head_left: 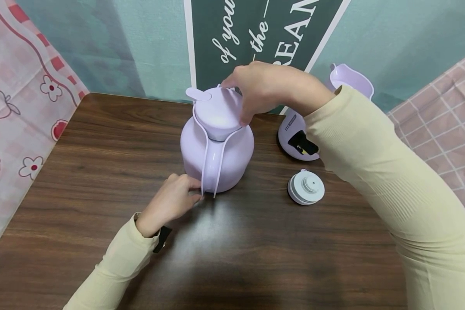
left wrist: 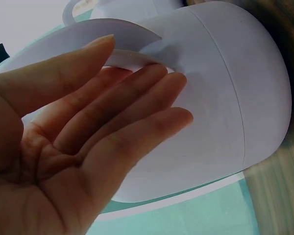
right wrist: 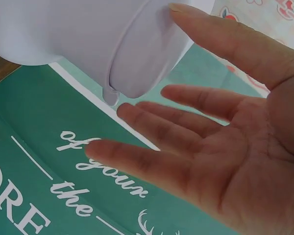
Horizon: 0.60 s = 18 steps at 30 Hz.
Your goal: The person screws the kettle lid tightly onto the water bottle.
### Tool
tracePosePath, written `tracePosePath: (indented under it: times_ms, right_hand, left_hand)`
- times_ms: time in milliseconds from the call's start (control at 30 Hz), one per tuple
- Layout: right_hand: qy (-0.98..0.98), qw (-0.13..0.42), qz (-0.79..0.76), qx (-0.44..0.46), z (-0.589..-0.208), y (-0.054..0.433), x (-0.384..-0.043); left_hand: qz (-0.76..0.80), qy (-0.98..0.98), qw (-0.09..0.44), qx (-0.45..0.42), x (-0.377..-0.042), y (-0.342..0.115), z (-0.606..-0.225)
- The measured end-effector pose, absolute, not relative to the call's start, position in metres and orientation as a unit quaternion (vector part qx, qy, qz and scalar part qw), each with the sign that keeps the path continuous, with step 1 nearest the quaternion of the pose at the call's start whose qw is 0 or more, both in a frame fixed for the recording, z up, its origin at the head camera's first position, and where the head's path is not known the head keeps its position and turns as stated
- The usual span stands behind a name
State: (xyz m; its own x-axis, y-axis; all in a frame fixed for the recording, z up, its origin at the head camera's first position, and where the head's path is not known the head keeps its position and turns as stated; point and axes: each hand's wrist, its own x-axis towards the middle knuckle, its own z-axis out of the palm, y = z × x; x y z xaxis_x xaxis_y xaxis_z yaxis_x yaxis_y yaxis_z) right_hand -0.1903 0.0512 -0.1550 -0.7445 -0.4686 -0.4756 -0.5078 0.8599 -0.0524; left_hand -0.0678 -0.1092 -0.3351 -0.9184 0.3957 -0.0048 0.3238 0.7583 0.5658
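A lilac insulated jug point(head_left: 190, 144) stands upright on the brown table, its handle point(head_left: 212, 165) towards me and a round lid point(head_left: 217, 110) with a small tab on top. My left hand point(head_left: 174, 198) is at the lower end of the handle, thumb and fingertips close against its left side. In the left wrist view its fingers point(left wrist: 152, 85) are nearly straight and spread from the thumb. My right hand point(head_left: 261, 86) reaches over to the lid's right side. The right wrist view shows the thumb touching the lid point(right wrist: 152, 54), with straight, spread fingers point(right wrist: 152, 127) apart from it.
To the right lies a small white round stopper-like part point(head_left: 307, 188) with a raised centre. Behind it a lilac appliance base point(head_left: 288, 135) is partly hidden by my right arm; a lilac cup-like piece point(head_left: 352, 82) shows beyond. A green lettered cloth point(head_left: 213, 26) hangs behind.
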Motion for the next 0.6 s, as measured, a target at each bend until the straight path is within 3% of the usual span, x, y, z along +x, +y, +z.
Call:
tracePosePath:
  times_ms: [600]
  right_hand:
    - [0.938, 0.225, 0.030, -0.262, -0.1567, 0.0523, -0.1874]
  left_hand:
    - [0.295, 0.935, 0.065, 0.188, -0.0668, -0.1076, -0.3355]
